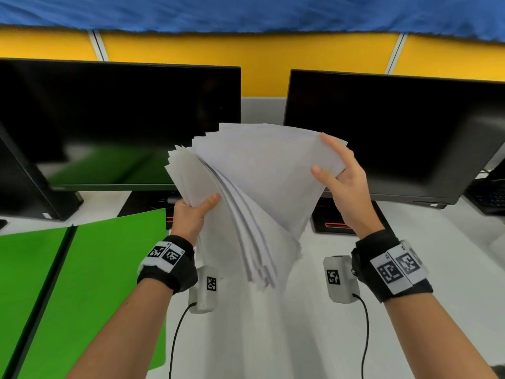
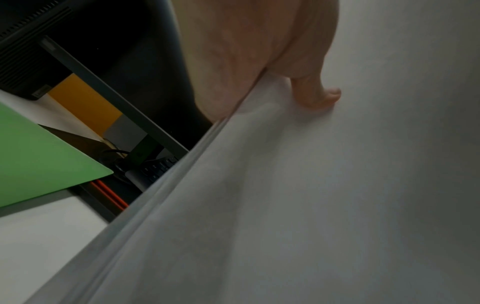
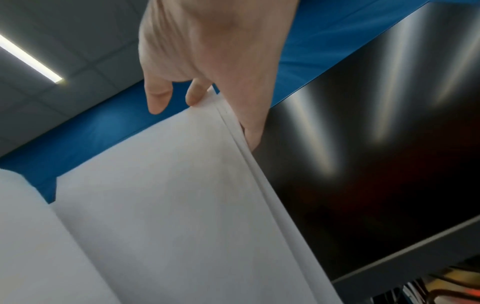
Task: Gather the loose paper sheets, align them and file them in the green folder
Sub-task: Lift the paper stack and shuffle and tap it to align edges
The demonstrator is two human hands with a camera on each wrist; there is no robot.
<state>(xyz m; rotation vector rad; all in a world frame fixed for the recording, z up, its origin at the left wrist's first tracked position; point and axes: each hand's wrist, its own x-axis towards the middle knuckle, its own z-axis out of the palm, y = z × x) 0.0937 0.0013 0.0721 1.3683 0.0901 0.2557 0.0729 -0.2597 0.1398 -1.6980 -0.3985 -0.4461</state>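
Note:
A fanned, uneven stack of white paper sheets [image 1: 254, 187] stands lifted above the white desk [image 1: 273, 337], its lower corner pointing down. My left hand [image 1: 202, 206] grips the stack's left edge, thumb on the front. My right hand [image 1: 328, 162] pinches the upper right edge, thumb and forefinger lying on the front sheet. The green folder [image 1: 95, 269] lies open flat on the desk to the left. In the left wrist view the paper [image 2: 311, 205] fills the frame under my left hand [image 2: 246, 61], with the folder [image 2: 39, 160] beyond. The right wrist view shows my fingers [image 3: 155, 98] on the sheets [image 3: 168, 205].
Two dark monitors [image 1: 117, 124] [image 1: 396, 138] stand right behind the paper. A monitor base with a red stripe [image 1: 336, 224] sits beneath the right one. A black keyboard [image 1: 489, 192] is at the far right. Yellow partition panels [image 1: 246, 50] close off the back.

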